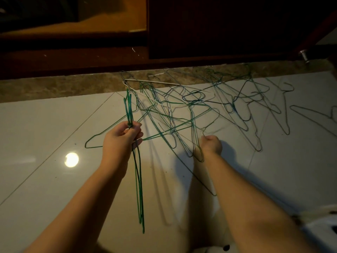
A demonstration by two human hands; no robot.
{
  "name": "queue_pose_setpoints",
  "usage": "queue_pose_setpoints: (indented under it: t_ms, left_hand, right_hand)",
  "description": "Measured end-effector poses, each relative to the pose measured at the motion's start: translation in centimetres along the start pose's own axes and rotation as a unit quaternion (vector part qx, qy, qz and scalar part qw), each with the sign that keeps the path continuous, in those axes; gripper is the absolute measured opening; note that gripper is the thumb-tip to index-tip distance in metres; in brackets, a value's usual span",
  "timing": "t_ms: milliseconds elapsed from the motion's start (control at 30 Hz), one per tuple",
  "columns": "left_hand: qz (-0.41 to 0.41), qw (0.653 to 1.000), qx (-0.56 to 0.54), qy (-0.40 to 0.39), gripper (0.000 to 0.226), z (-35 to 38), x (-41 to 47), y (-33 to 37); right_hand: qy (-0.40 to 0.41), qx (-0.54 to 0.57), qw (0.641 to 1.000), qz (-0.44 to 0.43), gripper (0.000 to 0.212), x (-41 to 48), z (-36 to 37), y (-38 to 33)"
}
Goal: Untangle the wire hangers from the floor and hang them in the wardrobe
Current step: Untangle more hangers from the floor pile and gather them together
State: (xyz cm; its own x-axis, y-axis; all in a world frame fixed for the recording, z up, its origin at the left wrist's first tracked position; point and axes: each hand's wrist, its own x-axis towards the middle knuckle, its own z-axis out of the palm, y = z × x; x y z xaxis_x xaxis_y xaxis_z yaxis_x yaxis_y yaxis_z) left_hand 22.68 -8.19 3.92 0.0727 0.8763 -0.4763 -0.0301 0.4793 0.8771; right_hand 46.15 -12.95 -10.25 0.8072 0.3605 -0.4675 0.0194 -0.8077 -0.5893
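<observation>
Untangling under way: your left hand (124, 137) grips freed green hangers (129, 108); your right hand (211, 144) pinches a wire in the floor tangle (193, 101), which next needs gentle easing free.

Dim, warm-tinted frame. Overhead lamp mirrors as a round glare spot (71, 159) on the glossy floor (36, 189). Wire hangers (182, 110) and forearms throw soft shadows on the tiles. Wardrobe (218, 24) near black. Soft focus, fisheye bend at the edges.
</observation>
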Motion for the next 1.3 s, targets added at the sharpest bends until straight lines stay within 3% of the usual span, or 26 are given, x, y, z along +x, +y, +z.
queue_pose_setpoints:
  t_ms: [67, 167, 300, 567, 667, 900, 1133, 1300]
  left_hand:
    - [0.007, 1.000, -0.008, 0.002, 0.014, 0.4, 0.0, 0.5]
    - [0.018, 1.000, -0.019, -0.001, 0.019, 0.9, -0.1, 1.0]
    - [0.028, 0.999, -0.024, 0.004, 0.021, 1.1, -0.4, 1.5]
    - [0.043, 0.999, -0.020, -0.014, 0.017, 1.3, -0.5, 2.4]
    - [0.054, 0.998, -0.033, -0.028, 0.015, 1.2, -0.5, 2.6]
    - [0.065, 0.997, -0.037, 0.000, 0.024, 1.2, -0.3, 2.5]
    - [0.064, 0.993, -0.056, -0.080, 0.038, 1.0, -0.7, 2.6]
    - [0.051, 0.995, -0.055, -0.071, 0.025, 0.7, -0.4, 2.2]
  right_hand:
    - [0.009, 0.093, 0.995, -0.032, 0.007, -1.5, -0.9, -0.8]
    - [0.000, 0.168, 0.982, -0.089, 0.020, -5.3, -2.4, -2.6]
    - [-0.015, 0.177, 0.969, -0.174, 0.019, -11.4, -3.0, -5.8]
    - [-0.094, 0.182, 0.947, -0.246, 0.014, -19.5, -1.4, -10.9]
    - [-0.110, 0.189, 0.946, -0.238, 0.003, -20.4, -1.2, -11.4]
    - [-0.144, 0.227, 0.938, -0.219, 0.019, -21.0, -0.1, -11.1]
    - [-0.145, 0.205, 0.945, -0.208, 0.012, -20.7, 0.1, -10.2]
    - [-0.135, 0.144, 0.954, -0.225, 0.014, -18.7, 0.5, -9.2]
